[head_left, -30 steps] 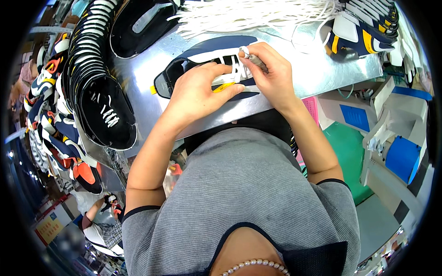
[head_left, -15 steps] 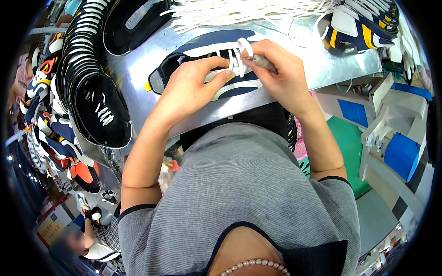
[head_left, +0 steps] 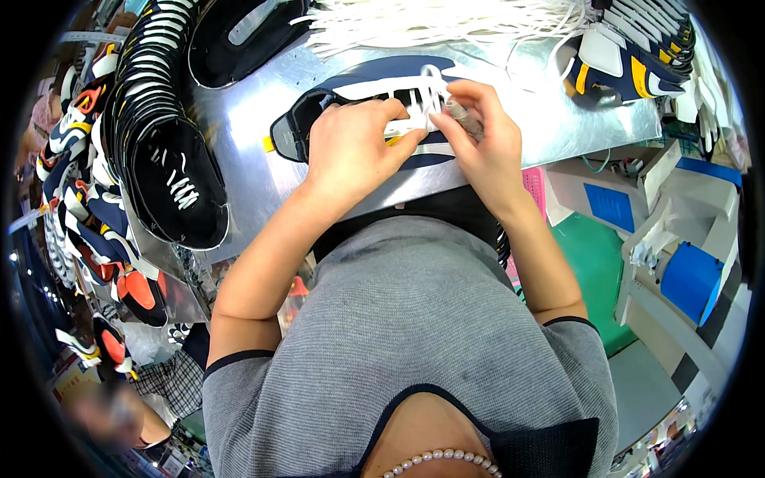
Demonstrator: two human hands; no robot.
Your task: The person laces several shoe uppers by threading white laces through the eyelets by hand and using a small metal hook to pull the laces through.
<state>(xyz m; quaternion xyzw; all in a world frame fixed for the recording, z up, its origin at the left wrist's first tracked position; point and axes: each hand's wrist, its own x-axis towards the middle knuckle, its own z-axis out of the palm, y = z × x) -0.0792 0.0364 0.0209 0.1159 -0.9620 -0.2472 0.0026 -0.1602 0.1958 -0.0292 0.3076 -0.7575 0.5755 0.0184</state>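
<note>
A navy and white shoe upper (head_left: 374,73) lies on its side across the metal table, its dark heel opening to the left. My left hand (head_left: 355,147) is closed on its near edge, thumb and forefinger beside the lacing rows. My right hand (head_left: 492,147) pinches a white shoelace (head_left: 431,78) over the lacing rows, where a small loop stands up; the fingertips are partly blurred. Under its forefinger shows a grey-beige wrapped piece (head_left: 464,119); I cannot tell whether it is a handle or a finger wrap.
Loose white laces (head_left: 446,24) are heaped along the table's (head_left: 247,119) far side. Stacked dark shoe uppers (head_left: 179,187) stand at the left, with more navy uppers (head_left: 621,64) at the far right. A grey machine with a blue panel (head_left: 692,275) is at the right. Another person (head_left: 119,414) is at lower left.
The lace loop above the lacing has become smaller. My left fingers have come closer to the lacing rows, and my right hand has lowered slightly. The person at lower left has shifted.
</note>
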